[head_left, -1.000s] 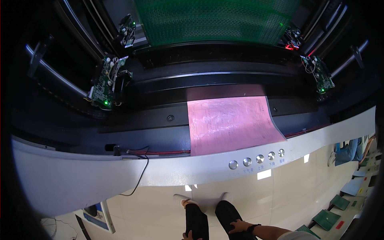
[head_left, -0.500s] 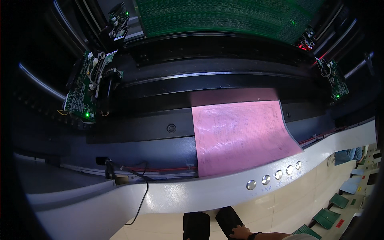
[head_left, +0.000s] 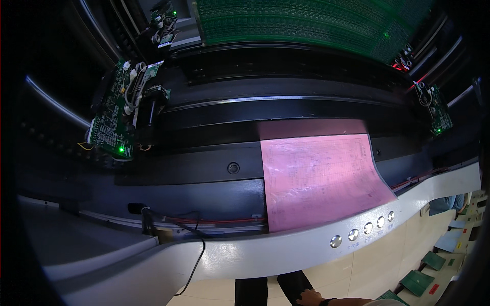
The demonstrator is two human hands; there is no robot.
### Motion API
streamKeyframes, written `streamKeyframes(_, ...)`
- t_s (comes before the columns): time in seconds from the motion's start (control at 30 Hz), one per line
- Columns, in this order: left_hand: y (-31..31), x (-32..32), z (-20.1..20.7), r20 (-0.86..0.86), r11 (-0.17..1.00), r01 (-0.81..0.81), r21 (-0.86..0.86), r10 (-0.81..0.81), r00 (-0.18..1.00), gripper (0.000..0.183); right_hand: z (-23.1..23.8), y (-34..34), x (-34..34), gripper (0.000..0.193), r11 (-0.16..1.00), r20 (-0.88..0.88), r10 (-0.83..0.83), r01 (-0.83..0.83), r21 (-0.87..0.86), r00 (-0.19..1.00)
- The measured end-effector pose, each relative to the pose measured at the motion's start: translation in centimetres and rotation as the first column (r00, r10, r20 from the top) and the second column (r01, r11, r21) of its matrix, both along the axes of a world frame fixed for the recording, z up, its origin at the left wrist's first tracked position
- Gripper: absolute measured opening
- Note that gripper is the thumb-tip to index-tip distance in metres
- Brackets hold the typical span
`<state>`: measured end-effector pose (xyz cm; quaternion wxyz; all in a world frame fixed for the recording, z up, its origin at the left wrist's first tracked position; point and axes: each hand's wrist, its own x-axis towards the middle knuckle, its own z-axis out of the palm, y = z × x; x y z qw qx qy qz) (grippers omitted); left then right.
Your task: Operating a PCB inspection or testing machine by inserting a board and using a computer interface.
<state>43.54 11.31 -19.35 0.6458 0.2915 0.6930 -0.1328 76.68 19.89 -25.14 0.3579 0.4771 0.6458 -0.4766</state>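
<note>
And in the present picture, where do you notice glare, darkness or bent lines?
In the head view, whitish glare lies on the pink printed sheet; the long white panel looks bowed, probably partly from the fisheye lens; the picture's left corners fade to black; the bare right hand appears small, near the lower edge.

Electronics workshop – machine (head_left: pixel 224 260) with bare circuit boards (head_left: pixel 108 125), metal push buttons (head_left: pixel 368 228) – green panels (head_left: pixel 416 282) on side bench (head_left: pixel 445 275)

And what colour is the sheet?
The sheet is pink, best seen in the head view.
</note>
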Motion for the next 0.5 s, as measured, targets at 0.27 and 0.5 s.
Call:
streamKeyframes(0.27,-0.7,-1.0,0.8,-0.061,0.997,0.076,0.006,-0.075,0.995,0.09,3.1,2.6,-2.6,0.048,0.989,0.063,-0.142,0.143,-0.02,0.988)
streamKeyframes(0.5,-0.4,-2.8,0.9,-0.097,0.979,0.125,0.158,-0.111,0.989,0.088,4.1,1.4,-3.4,0.045,0.971,0.129,-0.226,0.234,-0.045,0.966)
